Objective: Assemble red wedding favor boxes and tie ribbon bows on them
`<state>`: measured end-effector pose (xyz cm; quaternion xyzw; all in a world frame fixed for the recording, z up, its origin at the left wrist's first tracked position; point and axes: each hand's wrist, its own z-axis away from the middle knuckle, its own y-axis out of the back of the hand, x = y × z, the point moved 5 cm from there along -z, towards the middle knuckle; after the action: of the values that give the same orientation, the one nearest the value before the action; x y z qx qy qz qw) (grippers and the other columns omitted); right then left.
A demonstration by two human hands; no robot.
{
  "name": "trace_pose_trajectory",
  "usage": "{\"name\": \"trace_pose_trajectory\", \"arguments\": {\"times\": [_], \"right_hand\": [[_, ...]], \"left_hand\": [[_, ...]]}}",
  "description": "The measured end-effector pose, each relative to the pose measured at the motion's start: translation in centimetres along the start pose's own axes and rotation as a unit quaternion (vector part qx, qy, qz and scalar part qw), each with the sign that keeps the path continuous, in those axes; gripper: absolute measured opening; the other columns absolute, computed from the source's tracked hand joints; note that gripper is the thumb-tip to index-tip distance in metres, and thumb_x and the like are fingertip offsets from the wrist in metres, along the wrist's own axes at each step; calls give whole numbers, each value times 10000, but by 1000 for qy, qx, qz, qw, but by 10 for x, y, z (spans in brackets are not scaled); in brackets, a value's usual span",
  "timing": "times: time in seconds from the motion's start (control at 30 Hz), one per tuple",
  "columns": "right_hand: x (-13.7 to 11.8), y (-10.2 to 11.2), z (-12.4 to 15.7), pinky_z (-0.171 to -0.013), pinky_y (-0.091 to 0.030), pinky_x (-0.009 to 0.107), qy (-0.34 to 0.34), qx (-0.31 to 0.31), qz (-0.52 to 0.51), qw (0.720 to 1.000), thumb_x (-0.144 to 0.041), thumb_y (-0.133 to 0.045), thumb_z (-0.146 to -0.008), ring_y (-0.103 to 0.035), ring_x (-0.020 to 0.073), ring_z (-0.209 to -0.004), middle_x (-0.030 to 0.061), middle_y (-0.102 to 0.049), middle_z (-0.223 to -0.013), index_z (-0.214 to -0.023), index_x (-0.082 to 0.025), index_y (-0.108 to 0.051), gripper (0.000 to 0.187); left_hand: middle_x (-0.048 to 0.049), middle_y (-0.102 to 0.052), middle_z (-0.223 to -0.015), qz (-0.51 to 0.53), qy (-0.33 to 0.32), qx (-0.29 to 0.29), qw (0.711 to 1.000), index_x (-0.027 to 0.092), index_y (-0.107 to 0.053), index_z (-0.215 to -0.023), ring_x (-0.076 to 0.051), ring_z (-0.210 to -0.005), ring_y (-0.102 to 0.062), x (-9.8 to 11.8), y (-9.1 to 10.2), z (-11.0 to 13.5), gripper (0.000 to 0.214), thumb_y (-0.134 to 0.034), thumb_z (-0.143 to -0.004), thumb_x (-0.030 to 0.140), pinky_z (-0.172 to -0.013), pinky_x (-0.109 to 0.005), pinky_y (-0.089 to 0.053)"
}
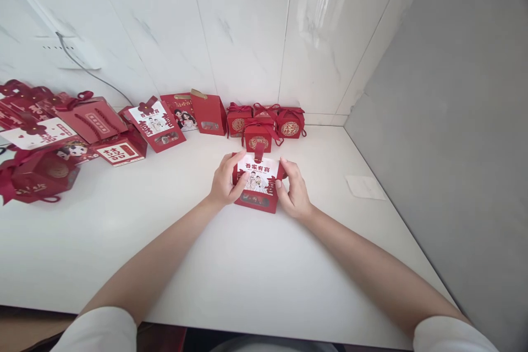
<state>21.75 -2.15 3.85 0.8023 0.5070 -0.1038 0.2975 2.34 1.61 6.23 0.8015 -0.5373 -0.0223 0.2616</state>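
Between my hands is a red and white gift box [259,179] with a couple drawn on its front, a small oval window below and a red ribbon at its top. My left hand [226,179] grips its left side, thumb across the front. On the right side, my right hand [295,190] holds the edge with thumb in front and fingers behind. The back of the box is hidden. Just behind it stands a small red box with a ribbon bow [259,137].
Along the tiled wall stand more small red boxes [291,125] and a red bag-shaped box [208,114]. A similar couple-print box [155,125] leans to the left. Several red gift boxes [97,121] crowd the far left. A white paper piece [366,187] lies by the grey panel [445,121].
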Motion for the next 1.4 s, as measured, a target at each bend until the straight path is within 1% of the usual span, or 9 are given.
{"name": "trace_pose_trajectory", "arguments": {"times": [0.17, 0.47, 0.67, 0.77, 0.9, 1.03, 1.17, 1.27, 1.4], "right_hand": [[-9, 2, -4, -814, -538, 450, 1, -8, 26, 1000, -287, -409, -984, -642, 243, -916, 94, -629, -1190, -1455, -311, -302, 484], [-13, 5, -12, -831, -553, 427, -71, 1, 23, 997, -363, -472, -986, -667, 223, -861, 80, -677, -1092, -1233, -272, -481, 263], [-6, -1, 6, -833, -574, 430, -63, 33, -50, 996, -333, -542, -950, -696, 237, -932, 113, -683, -1147, -1446, -251, -287, 563], [-17, -5, 12, -815, -571, 445, 28, -10, -62, 998, -350, -543, -932, -719, 242, -896, 108, -708, -1114, -1454, -253, -281, 591], [-31, -11, 16, -752, -579, 426, 95, -56, -93, 990, -338, -473, -953, -728, 212, -800, 101, -707, -1123, -1369, -268, -382, 432], [-24, -14, 19, -739, -589, 394, 26, -52, -87, 994, -245, -458, -966, -705, 184, -759, 91, -694, -1085, -1272, -259, -461, 306], [-4, -10, 21, -540, -534, 294, -99, -21, -77, 992, -256, -476, -969, -673, 172, -730, 85, -669, -1036, -1132, -232, -561, 186], [7, -6, 21, -460, -466, 261, -173, 1, -90, 981, -283, -474, -972, -665, 171, -726, 75, -652, -992, -1053, -216, -605, 168], [10, -2, 20, -488, -455, 271, -204, 15, -101, 974, -286, -494, -960, -650, 171, -709, 57, -647, -922, -972, -204, -638, 167]], "left_hand": [[-125, -601, -1137, -4, -16, -5, 1000, 232, -373, -1406, -244, -963, -618, 3, 0, -1, 526, -545, -914, 305, -771, -399, -541], [-137, -574, -1137, -38, -35, -4, 999, 230, -347, -1382, -269, -1043, -611, 0, -4, -1, 521, -538, -909, 337, -814, -449, -549], [-153, -562, -1207, -49, -30, 2, 998, 214, -432, -1357, -269, -1124, -585, 3, 2, -3, 437, -506, -937, 308, -911, -463, -527], [-143, -575, -1244, -85, 16, 39, 995, 207, -615, -1168, -260, -1141, -583, 0, 24, -19, 285, -452, -981, 347, -962, -452, -500], [-98, -685, -1058, -48, 184, 87, 978, 195, -706, -1015, -229, -970, -653, -9, 65, -48, 461, -357, -1009, 496, -900, -392, -509], [-75, -706, -718, -29, 289, -62, 955, 185, -744, -864, -237, -673, -655, 1, 81, -60, 658, -292, -968, 652, -671, -347, -494], [-15, -488, -410, -177, 265, -191, 928, 215, -556, -491, -209, -392, -502, 28, 80, -62, 574, -625, -771, 711, -502, -340, -391], [14, -366, -368, -249, 321, -265, 875, 229, -403, -432, -225, -350, -479, 35, 69, -68, 577, -814, -622, 587, -457, -349, -365], [-1, -399, -428, -286, 354, -304, 837, 213, -430, -452, -307, -532, -614, 35, 55, -92, 459, -877, -552, 247, -537, -387, -449]]}}
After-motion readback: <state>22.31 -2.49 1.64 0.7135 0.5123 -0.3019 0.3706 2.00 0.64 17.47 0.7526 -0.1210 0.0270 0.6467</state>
